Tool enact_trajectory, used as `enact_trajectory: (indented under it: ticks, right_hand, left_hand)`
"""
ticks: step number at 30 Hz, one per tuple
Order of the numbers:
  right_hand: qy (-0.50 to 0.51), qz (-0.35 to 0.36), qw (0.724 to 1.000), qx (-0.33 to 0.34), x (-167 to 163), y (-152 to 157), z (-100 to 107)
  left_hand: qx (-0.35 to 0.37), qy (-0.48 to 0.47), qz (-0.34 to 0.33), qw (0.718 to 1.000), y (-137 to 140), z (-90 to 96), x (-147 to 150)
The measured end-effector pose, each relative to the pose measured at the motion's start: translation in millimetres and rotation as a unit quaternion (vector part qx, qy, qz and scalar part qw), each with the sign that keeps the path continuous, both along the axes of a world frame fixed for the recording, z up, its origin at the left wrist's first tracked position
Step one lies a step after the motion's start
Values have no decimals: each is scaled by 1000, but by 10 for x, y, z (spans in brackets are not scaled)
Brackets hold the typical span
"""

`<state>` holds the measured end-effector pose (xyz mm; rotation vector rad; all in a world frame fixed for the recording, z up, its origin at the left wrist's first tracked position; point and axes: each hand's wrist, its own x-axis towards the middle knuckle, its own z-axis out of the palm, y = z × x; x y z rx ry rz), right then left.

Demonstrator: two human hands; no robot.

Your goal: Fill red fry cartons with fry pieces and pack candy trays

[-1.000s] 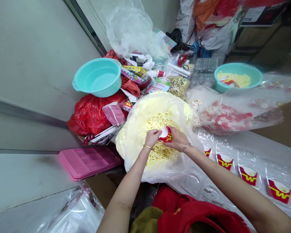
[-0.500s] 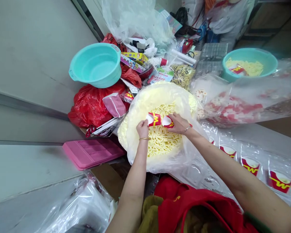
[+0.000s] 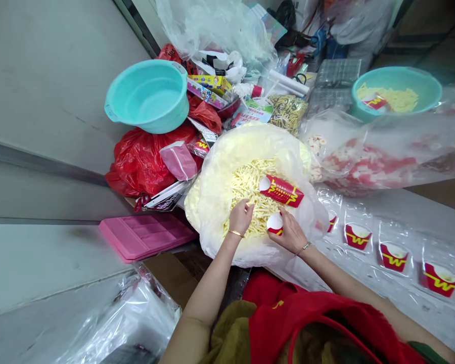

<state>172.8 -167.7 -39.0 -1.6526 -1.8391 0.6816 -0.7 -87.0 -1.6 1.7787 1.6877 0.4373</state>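
A large clear plastic bag (image 3: 216, 222) lies open in front of me, full of pale yellow fry-shaped pieces (image 3: 250, 177). My left hand (image 3: 241, 218) is low over these pieces, thumb and fingers pinched together; what is between the fingertips is too small to make out. In my right hand (image 3: 291, 232) is a small red fry box (image 3: 275, 223) with a white opening turned toward my left hand. Just beyond that hand, a nested stack of red fry boxes (image 3: 282, 191) with yellow zigzags rests on the right side of the bag's contents.
A turquoise basin (image 3: 147, 96) sits on red plastic bags (image 3: 144, 156) at left. Another basin (image 3: 398, 91) holds yellow pieces at far right. Clear packs with red fry boxes (image 3: 392, 257) line the right side. A pink lid-like tray (image 3: 147, 235) lies left of the bag.
The stack of boxes has left my right hand and lies on the yellow pieces. One fry box has passed from my left hand to my right. Both hands have come closer to me.
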Motion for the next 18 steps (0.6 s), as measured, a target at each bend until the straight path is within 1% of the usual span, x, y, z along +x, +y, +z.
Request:
enact_trajectory:
  ticks: [2,4,7,9,11,13,15,16,17,18]
  right_hand:
    - [16,-23,1000,-6,71,-72,-47]
    - [37,-26,999,-9,96,-80,-28]
    - [72,-13,997,-17,60,-38,17]
    - [88,-9,996,-25,37,-15,13]
    - [95,-14,995,-33,42,-7,-13]
    - [94,-27,994,-40,72,-2,-42]
    - [89,-37,995,-38,100,14,-56]
    - [88,-38,995,-33,104,30,-55]
    - [87,-36,995,-28,99,52,-50]
    - [86,-32,996,-22,81,80,-40]
  left_hand:
    - [43,87,29,995,232,-9,17]
    - [43,148,46,987,481,-21,92]
    - [-3,219,42,975,759,-63,258]
    - [-40,246,18,968,844,-102,326]
    - [-46,239,-2,970,852,-133,311]
    - [-23,180,8,983,803,-143,214]
    - [-17,57,41,997,716,-120,73]
    - [-32,-22,61,997,663,-93,3]
    - [-58,-104,79,990,604,-57,-59]
    - [-90,-183,93,975,541,-13,-109]
